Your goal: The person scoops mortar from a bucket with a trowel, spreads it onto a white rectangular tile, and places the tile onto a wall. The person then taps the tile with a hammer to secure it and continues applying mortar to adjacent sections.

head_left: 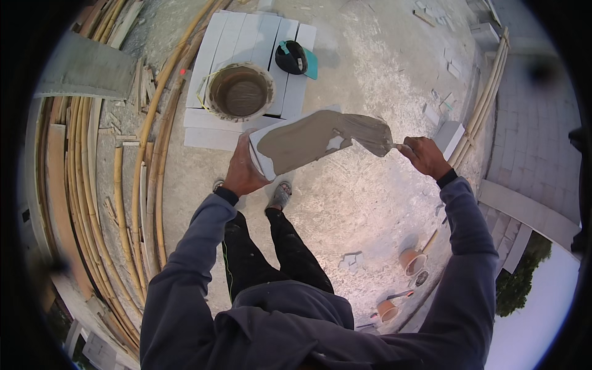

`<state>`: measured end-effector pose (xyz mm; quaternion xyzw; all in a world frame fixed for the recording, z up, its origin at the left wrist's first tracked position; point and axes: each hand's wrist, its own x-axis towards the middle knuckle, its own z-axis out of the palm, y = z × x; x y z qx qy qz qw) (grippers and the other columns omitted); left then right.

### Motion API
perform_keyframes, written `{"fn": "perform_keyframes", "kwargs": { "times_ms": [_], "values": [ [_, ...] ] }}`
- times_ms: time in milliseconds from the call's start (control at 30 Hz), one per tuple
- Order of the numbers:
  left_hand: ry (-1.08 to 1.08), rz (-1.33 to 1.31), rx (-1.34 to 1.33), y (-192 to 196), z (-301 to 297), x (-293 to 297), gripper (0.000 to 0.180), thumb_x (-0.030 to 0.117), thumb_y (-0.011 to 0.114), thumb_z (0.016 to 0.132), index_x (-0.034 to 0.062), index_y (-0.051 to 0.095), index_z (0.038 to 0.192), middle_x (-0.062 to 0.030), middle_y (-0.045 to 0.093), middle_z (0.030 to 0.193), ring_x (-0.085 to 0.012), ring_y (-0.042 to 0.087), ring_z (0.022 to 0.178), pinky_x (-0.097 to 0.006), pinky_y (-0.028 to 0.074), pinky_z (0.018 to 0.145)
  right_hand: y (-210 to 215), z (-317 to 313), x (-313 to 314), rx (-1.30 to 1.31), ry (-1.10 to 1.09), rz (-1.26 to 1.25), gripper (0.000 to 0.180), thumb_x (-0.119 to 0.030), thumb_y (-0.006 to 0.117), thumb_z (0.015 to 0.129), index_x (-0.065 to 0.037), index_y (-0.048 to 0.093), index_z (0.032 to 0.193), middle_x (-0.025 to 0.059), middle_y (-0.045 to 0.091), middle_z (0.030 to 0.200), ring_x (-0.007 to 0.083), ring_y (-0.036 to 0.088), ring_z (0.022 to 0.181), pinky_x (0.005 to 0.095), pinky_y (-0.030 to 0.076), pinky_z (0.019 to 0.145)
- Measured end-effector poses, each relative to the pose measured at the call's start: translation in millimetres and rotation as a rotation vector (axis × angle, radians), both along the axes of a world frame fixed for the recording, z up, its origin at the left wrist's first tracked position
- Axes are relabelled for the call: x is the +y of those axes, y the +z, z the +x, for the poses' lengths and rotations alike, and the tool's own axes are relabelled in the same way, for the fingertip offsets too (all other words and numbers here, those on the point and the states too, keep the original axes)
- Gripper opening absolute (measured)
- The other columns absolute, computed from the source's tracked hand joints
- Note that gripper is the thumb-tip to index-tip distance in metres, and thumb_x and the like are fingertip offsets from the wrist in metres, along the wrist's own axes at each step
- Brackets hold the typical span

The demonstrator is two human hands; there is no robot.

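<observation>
My left hand (242, 168) grips the near left end of a white block (263, 161) and holds it up in front of me. Grey mortar (302, 143) covers most of the block's upper face, with a small bare patch toward the right. In my right hand (424, 156) is the handle of a trowel (372, 134), its blade smeared with mortar and lying against the block's right end. Beyond the block, a round bucket (270, 86) with mortar inside stands on a layer of white blocks (216, 52).
Beside the bucket sit a black helmet (290, 58) and a teal flat piece (311, 64). Long bamboo poles (122, 209) lie along the left. More poles (484, 102) lean at the block wall (530, 129) on the right. Two small buckets (409, 259) stand at the lower right.
</observation>
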<state>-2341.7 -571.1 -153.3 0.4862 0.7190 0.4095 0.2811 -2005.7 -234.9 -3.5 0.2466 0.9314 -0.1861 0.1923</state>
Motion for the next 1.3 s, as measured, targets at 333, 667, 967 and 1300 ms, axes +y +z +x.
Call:
{"fn": "perform_keyframes", "kwargs": {
  "times_ms": [333, 667, 967, 1300],
  "values": [
    [0.004, -0.035, -0.1, 11, -3, 3, 0.118, 0.024, 0.097, 0.056, 0.0007, 0.028, 0.15, -0.0231, 0.047, 0.14, -0.0408, 0.05, 0.131, -0.046, 0.044, 0.11, 41, -42, -16, -0.034, 0.011, 0.028, 0.04, -0.034, 0.059, 0.102, 0.002, 0.066, 0.085, 0.0226, 0.062, 0.065, 0.0405, 0.063, 0.063, 0.0479, 0.049, 0.061],
    [-0.001, -0.002, -0.092, 7, -11, -2, 0.117, 0.022, 0.096, 0.055, 0.0037, 0.028, 0.149, -0.0235, 0.045, 0.141, -0.0439, 0.047, 0.131, -0.048, 0.043, 0.11, 78, -103, -48, -0.056, 0.071, -0.145, 0.043, -0.032, 0.06, 0.102, 0.004, 0.067, 0.081, 0.022, 0.061, 0.061, 0.0382, 0.062, 0.056, 0.047, 0.049, 0.056],
    [0.016, 0.006, -0.051, 5, -9, -7, 0.116, 0.024, 0.095, 0.057, 0.0044, 0.028, 0.15, -0.025, 0.043, 0.144, -0.0459, 0.045, 0.135, -0.049, 0.043, 0.112, 51, -189, -75, -0.044, 0.281, 0.099, 0.043, -0.031, 0.057, 0.103, 0.005, 0.064, 0.082, 0.025, 0.06, 0.062, 0.0427, 0.062, 0.057, 0.0494, 0.049, 0.057],
    [0.005, 0.055, -0.073, 11, -15, -8, 0.115, 0.025, 0.096, 0.057, 0.0057, 0.03, 0.15, -0.0245, 0.042, 0.146, -0.0445, 0.045, 0.136, -0.05, 0.044, 0.111, 95, -114, -179, -0.211, -0.56, -0.625, 0.052, -0.038, 0.052, 0.107, 0.003, 0.056, 0.074, 0.0102, 0.054, 0.055, 0.0201, 0.057, 0.046, 0.0353, 0.045, 0.048]
  ]
}}
